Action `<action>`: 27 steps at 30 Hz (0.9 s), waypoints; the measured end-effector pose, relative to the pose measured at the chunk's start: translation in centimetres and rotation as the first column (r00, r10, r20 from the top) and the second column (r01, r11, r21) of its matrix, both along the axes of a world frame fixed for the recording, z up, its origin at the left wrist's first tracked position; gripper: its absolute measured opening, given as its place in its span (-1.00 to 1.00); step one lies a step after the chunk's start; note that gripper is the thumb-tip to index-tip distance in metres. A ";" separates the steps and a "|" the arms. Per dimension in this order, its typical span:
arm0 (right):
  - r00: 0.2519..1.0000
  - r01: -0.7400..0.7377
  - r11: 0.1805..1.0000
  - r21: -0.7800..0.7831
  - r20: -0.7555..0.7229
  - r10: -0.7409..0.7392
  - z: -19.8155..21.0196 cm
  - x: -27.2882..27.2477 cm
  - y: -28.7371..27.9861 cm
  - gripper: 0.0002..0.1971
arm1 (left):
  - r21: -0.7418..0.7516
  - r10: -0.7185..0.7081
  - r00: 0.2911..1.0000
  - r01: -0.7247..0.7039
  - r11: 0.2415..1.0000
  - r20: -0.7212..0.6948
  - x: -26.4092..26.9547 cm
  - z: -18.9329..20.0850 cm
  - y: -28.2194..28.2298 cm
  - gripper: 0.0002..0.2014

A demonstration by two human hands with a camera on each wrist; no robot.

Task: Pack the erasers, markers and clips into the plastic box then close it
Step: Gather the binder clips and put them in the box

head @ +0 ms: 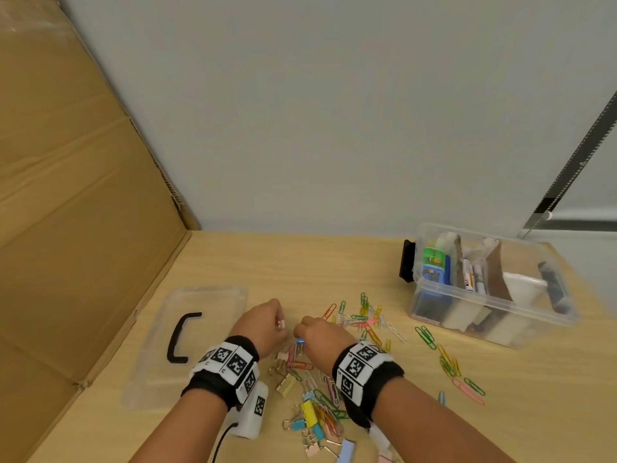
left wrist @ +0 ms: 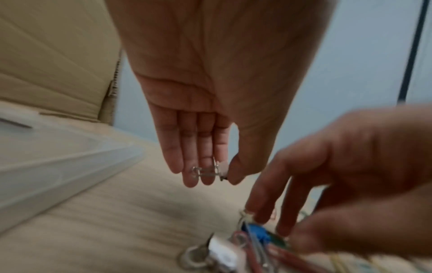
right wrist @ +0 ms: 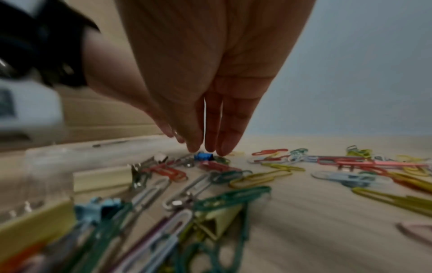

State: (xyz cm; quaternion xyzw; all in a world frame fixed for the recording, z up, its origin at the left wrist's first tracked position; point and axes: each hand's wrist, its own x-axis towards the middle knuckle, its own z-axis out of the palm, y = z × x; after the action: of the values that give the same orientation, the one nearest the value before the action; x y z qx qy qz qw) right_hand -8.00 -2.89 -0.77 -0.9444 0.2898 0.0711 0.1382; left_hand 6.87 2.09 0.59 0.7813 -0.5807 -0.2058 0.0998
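left hand (head: 263,324) pinches a pink binder clip (left wrist: 222,169) btwn thumb & fingers. right hand (head: 322,339), fingers straight, tips touch a blue binder clip (right wrist: 203,156) on the counter (head: 300,262) (paper clips (head: 359,317) scattered around). plastic box (head: 521,332) far right, open.

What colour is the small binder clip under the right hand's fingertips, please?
Blue; the small binder clip shows best in the right wrist view.

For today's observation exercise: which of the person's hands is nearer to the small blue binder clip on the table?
Right. The right hand has its fingertips down at the blue binder clip. The left hand is off to the clip's left, pinching a pink binder clip.
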 end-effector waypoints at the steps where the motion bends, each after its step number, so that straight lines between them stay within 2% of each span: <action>1: 1.000 0.003 1.000 -0.002 -0.014 -0.003 -0.3 0.2 -0.1 -0.69 | -0.006 0.010 0.998 -0.010 1.000 -0.054 0.1 0.1 0.5 -0.87; 5: 0.999 0.041 0.999 0.025 0.019 -0.042 -1.0 0.4 -0.5 -0.74 | -0.016 -0.006 0.983 0.003 1.000 -0.183 0.1 0.1 2.3 -0.87; 7: 0.997 0.062 0.998 0.034 0.036 -0.063 -1.1 0.3 -0.6 -0.77 | -0.004 -0.023 0.987 0.023 1.000 -0.160 -0.1 -0.3 2.7 -0.91; 9: 0.997 0.072 0.997 0.028 0.034 -0.073 -1.0 0.3 -0.5 -0.79 | 0.038 -0.028 0.993 0.032 0.999 -0.114 -0.2 -0.9 2.9 -0.83; 13: 0.993 0.107 0.993 0.042 0.034 -0.109 -0.8 0.0 -0.3 -0.76 | 0.103 0.022 0.997 -0.015 0.995 -0.068 -0.5 -1.9 3.2 -0.83; 16: 0.986 0.138 0.987 0.087 0.084 -0.145 -0.8 -0.6 -0.1 -0.69 | 0.104 0.020 1.000 -0.019 0.994 -0.014 -0.9 -1.9 3.3 -0.77; 21: 0.985 0.114 0.986 0.118 0.113 -0.127 -0.7 -0.8 0.7 -0.71 | 0.131 -0.006 0.999 -0.002 0.991 0.053 -1.3 -2.3 3.2 -0.76; 24: 0.984 0.127 0.982 0.139 0.108 -0.142 -0.8 -0.3 0.9 -0.71 | 0.110 -0.001 0.997 -0.007 0.994 0.075 -1.3 -2.5 3.3 -0.67; 27: 0.973 0.178 0.966 0.186 0.112 -0.200 -0.8 -0.1 0.7 -0.68 | 0.094 0.003 0.998 -0.009 0.996 0.056 -1.1 -2.4 3.4 -0.70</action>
State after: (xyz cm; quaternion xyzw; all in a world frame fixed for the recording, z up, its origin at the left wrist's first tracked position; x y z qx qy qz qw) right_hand -8.10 -2.20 -1.56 -0.8992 0.3617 0.0211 0.2452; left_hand 5.80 5.47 -1.85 0.7923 -0.5706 -0.2108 0.0471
